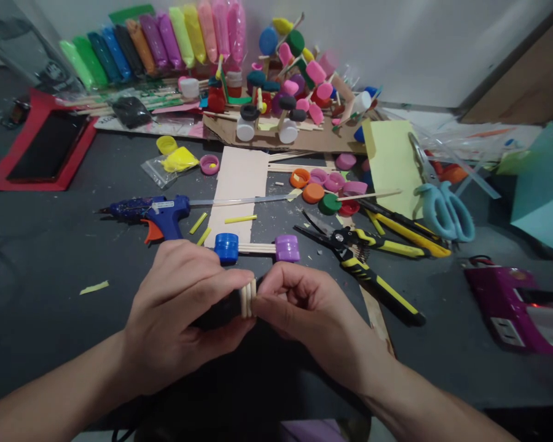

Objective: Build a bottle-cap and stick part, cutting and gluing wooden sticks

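Observation:
Between thumb and fingers, my left hand (188, 307) grips a small bundle of short wooden sticks (248, 299), held upright side by side. The fingertips of my right hand (299, 301) are pinched against the right side of the same bundle. Just beyond my hands lies a piece made of sticks (257, 248), with blue bottle caps (226, 248) at its left end and purple caps (287, 248) at its right end. A blue glue gun (166, 212) with an orange trigger lies past my left hand.
Pliers (350, 245) and blue-handled scissors (445, 209) lie to the right, near a magenta device (518, 307). Loose caps (313, 193) and yellow strips (240, 219) lie ahead. Clay packets (154, 43) and cap figures (288, 92) stand at the back; a phone (48, 146) lies left.

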`<state>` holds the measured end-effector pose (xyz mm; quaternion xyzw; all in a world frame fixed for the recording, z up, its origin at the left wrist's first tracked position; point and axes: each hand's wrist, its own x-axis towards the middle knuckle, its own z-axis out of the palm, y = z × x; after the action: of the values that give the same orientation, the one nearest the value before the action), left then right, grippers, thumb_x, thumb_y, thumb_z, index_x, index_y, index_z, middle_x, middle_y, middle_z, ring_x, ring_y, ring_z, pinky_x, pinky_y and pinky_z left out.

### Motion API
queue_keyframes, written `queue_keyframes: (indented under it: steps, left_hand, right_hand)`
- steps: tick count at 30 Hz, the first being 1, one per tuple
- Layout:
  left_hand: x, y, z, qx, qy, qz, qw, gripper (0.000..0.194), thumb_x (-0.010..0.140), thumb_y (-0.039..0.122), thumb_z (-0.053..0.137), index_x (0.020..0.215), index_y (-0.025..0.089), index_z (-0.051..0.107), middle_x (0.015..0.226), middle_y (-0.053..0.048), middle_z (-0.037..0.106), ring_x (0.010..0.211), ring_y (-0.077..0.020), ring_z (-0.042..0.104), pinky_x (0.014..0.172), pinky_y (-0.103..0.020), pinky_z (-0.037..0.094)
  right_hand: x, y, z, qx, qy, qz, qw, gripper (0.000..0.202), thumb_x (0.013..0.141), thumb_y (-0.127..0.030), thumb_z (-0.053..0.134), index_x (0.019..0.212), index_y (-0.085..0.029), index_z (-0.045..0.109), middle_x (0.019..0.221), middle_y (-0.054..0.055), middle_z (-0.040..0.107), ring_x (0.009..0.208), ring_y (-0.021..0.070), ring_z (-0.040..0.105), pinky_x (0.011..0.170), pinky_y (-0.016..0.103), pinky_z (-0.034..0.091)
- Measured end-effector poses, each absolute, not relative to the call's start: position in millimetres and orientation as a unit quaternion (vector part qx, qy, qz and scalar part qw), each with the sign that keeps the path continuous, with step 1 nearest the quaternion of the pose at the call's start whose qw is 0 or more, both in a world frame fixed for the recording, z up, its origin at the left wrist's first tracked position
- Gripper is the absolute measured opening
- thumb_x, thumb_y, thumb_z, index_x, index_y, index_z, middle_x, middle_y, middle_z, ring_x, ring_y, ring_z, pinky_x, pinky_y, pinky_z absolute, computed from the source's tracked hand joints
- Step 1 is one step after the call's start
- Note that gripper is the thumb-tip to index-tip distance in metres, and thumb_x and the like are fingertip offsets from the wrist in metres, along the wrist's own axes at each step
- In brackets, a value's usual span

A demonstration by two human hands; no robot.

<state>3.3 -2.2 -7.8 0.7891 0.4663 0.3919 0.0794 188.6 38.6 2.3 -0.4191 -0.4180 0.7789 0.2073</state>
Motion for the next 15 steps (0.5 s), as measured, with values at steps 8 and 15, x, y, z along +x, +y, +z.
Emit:
queue_keyframes:
  steps: [8,15]
  left_hand:
    - [0.3,-3.1,-6.1,0.794,0.466,0.382,0.086,0.027,0.078,0.021,0.071,0.103,0.018,0.062,0.079,-0.002,0.068,0.077,-0.0184,0.06,0.076,-0.039,0.042]
    - [-1.5,-4.5,-0.7,0.798,0.48,0.351,0.1,0.027,0.081,0.016,0.068,0.106,0.018,0.058,0.084,-0.003,0.067,0.082,-0.0174,0.06,0.079,-0.038,0.042]
  right_hand:
    - [191.5,40.2,2.1,-0.412,-0.454,0.765,0.197,0.034,0.079,-0.047,0.073,0.067,-0.018,0.059,0.055,-0.007,0.044,0.049,0.0061,0.031,0.044,0.023,0.02]
    - [195.8,44.5,6.2,-0.428,-0.477,0.735,0.22,0.022,0.081,-0.035,0.07,0.072,-0.017,0.062,0.058,-0.006,0.047,0.051,0.0064,0.034,0.045,0.021,0.022]
